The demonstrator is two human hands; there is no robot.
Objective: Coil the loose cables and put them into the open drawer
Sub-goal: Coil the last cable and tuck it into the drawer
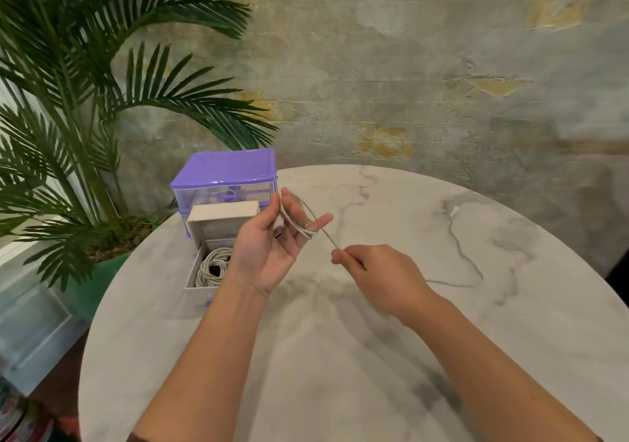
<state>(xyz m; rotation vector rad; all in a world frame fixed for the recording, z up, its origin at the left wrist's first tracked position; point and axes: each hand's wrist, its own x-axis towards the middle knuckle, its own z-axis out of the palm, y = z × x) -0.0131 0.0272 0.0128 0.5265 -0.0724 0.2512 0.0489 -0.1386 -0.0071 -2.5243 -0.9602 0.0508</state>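
So the drawer unit [224, 183] sits at the far left edge of the worktop [340, 356], with the open drawer [200, 271] pulled out toward the person and a coiled cable [214, 266] lying in it. A plant [85, 101] stands behind and left of that, off the worktop. Both hands are up over the middle, left hand [272, 247] nearer the drawer, right hand [377, 271] beside it, a loose cable [463, 251] running between them and trailing off across the worktop to the right.
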